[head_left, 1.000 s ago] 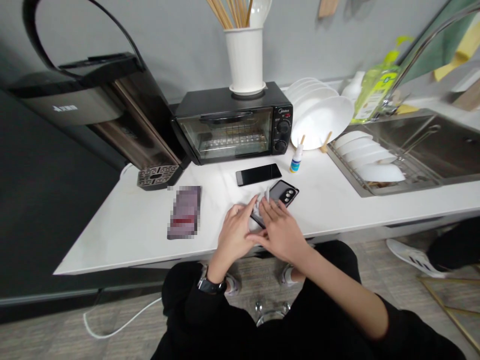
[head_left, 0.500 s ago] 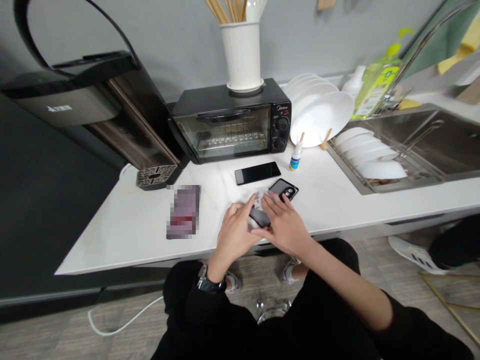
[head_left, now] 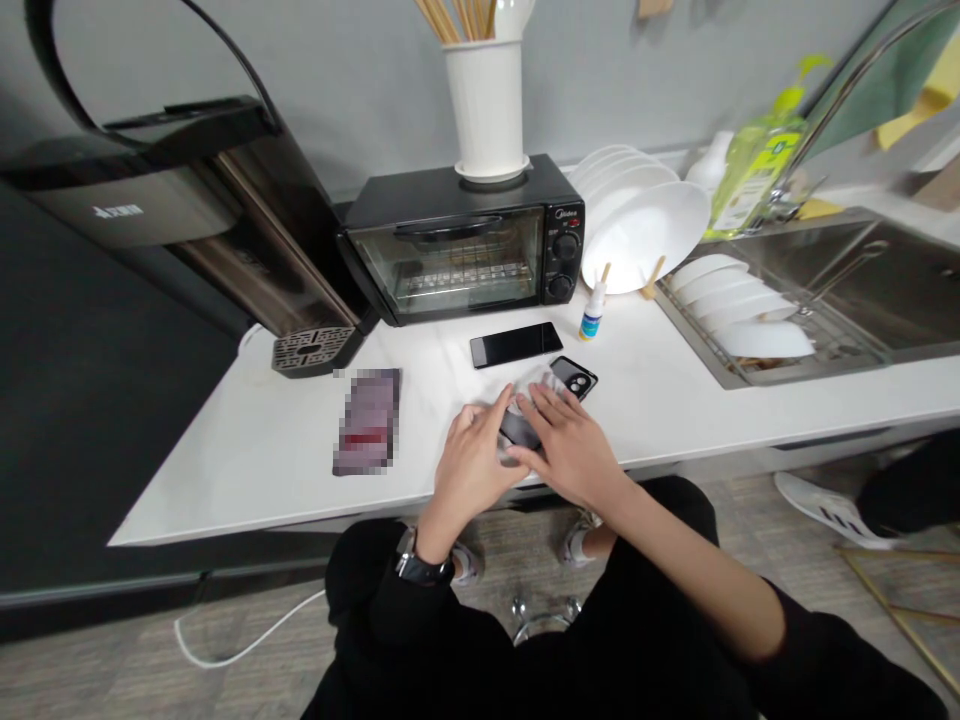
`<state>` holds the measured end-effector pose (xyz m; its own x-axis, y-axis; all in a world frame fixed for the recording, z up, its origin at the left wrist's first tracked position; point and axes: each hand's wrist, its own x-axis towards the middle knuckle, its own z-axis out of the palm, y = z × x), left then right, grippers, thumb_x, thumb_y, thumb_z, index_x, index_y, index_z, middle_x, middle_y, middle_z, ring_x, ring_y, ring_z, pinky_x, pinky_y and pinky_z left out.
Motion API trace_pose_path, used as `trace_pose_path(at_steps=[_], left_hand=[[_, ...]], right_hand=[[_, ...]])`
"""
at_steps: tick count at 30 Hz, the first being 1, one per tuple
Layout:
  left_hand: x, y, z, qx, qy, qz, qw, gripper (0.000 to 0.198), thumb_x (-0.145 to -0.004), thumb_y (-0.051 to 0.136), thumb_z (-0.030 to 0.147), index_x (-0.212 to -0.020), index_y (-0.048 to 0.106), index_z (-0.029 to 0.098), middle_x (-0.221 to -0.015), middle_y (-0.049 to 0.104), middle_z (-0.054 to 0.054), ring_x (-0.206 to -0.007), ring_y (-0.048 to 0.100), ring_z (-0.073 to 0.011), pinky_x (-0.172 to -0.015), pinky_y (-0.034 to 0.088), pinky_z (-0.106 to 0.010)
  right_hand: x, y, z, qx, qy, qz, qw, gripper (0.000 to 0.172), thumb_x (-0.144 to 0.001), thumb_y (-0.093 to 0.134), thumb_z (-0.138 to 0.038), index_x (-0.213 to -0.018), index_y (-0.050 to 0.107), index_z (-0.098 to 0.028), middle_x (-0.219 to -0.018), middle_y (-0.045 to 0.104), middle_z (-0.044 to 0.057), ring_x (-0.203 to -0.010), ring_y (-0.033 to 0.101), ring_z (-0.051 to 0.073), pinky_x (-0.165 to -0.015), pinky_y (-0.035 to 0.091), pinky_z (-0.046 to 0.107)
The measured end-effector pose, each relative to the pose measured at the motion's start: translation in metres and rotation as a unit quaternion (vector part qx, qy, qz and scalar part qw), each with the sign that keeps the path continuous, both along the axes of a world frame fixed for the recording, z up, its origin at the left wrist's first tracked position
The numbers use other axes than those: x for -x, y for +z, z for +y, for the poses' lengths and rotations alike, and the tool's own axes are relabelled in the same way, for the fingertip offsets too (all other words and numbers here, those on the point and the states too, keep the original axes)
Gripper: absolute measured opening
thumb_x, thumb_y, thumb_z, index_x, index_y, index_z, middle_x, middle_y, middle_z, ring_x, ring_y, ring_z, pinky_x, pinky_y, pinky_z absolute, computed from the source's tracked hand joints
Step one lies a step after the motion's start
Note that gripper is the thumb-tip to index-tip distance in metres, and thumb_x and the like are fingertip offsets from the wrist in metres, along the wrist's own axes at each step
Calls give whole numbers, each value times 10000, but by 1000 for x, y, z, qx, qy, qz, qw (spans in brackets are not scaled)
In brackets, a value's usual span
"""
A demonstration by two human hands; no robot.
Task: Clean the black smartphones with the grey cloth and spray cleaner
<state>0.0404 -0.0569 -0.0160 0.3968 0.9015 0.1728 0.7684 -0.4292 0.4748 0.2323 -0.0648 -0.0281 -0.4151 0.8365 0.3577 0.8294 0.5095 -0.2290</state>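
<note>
Head view, right hand (head_left: 568, 440): white wipe (head_left: 548, 378) is held flat against the cased phone (head_left: 574, 375).
Left hand (head_left: 472, 455): is rested at the phone's edge; its grip cannot be told.

R hand (head_left: 571, 440) on wht wipe (head_left: 544, 377) atop phone case (head_left: 576, 378), L hand (head_left: 471, 455) at its edge, btl (head_left: 591, 318) nearby

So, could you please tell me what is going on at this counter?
The person's right hand presses a crumpled pale wipe or cloth against the back of a grey phone on the white counter, while the left hand is at its near end. A black-screened phone lies just beyond, near a small upright bottle. A pixelated flat item lies to the left.
</note>
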Motion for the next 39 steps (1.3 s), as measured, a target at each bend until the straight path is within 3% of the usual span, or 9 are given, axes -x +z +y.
trace_pose_path(at_steps=[5, 11, 16, 19, 23, 26, 30, 33, 39], left_hand=[[0, 0, -1, -4, -4, -10, 1000, 1022, -823, 783, 273, -1674, 217, 263, -1535, 599, -39, -1187, 517, -302, -1113, 448, -471], [-3, 1, -1, -11, 8, -11, 1000, 969, -843, 794, 360, -1657, 274, 280, -1514, 614, -47, -1180, 529, -310, -1106, 449, -489], [1, 0, -3, -7, -2, 9, 1000, 1009, -855, 749, 289, -1687, 182, 220, -1483, 621, -92, -1167, 507, -318, -1074, 458, -475], [1, -1, -3, -9, 1, 14, 1000, 1028, -852, 749, 292, -1689, 159, 203, -1518, 591, -92, -1179, 495, -321, -1086, 444, -473], [-3, -1, -3, -18, 15, 5, 1000, 993, -865, 750, 371, -1679, 201, 220, -1544, 573, -77, -1217, 489, -324, -1119, 421, -479], [-4, -1, -2, -24, 14, 2, 1000, 981, -856, 753, 360, -1674, 225, 242, -1538, 582, -62, -1204, 495, -322, -1123, 414, -485], [0, 0, -2, -15, 3, 9, 1000, 999, -849, 752, 321, -1680, 209, 218, -1477, 622, -83, -1171, 499, -322, -1087, 433, -477], [1, 1, -3, -2, -8, 14, 1000, 1034, -839, 762, 310, -1688, 180, 217, -1496, 611, -85, -1175, 498, -325, -1076, 437, -477], [-3, 1, -2, -17, -2, 1, 1000, 998, -855, 752, 346, -1682, 198, 289, -1554, 572, -50, -1212, 501, -321, -1119, 402, -496]], right_hand=[[-4, 3, -32, 31, 79, 14, 996, 791, -1025, 452, -704, -1477, 574, -66, -1539, 573, 199, -1440, 544, 311, -1225, 404, 532], [-37, 2, 19, -11, -69, -17, 997, 693, -1068, 463, -579, -1486, 568, -36, -1528, 554, 257, -1432, 545, 380, -1194, 415, 599], [10, 5, -9, 35, 68, 24, 997, 621, -1084, 460, -527, -1466, 589, -55, -1528, 576, 214, -1437, 552, 307, -1236, 395, 503], [6, 7, -25, 54, 102, 40, 992, 582, -1088, 464, -518, -1478, 584, -104, -1528, 590, 174, -1430, 562, 277, -1234, 402, 498], [-36, 4, 6, 16, 27, 1, 1000, 499, -1099, 464, -462, -1444, 619, -136, -1503, 617, 153, -1411, 580, 304, -1211, 409, 557], [-38, 2, 27, -14, -49, -11, 999, 554, -1084, 495, -471, -1453, 602, -73, -1507, 596, 211, -1411, 572, 354, -1207, 398, 590], [4, 3, 0, 18, 54, 21, 998, 545, -1087, 483, -458, -1447, 607, -67, -1498, 611, 203, -1425, 564, 301, -1247, 370, 519], [6, 5, -24, 40, 96, 39, 994, 510, -1094, 475, -440, -1471, 594, -118, -1506, 616, 161, -1416, 577, 268, -1254, 364, 510], [-50, 3, 16, -10, -37, -12, 999, 486, -1094, 468, -417, -1457, 612, -128, -1477, 632, 186, -1395, 593, 325, -1222, 369, 602]])
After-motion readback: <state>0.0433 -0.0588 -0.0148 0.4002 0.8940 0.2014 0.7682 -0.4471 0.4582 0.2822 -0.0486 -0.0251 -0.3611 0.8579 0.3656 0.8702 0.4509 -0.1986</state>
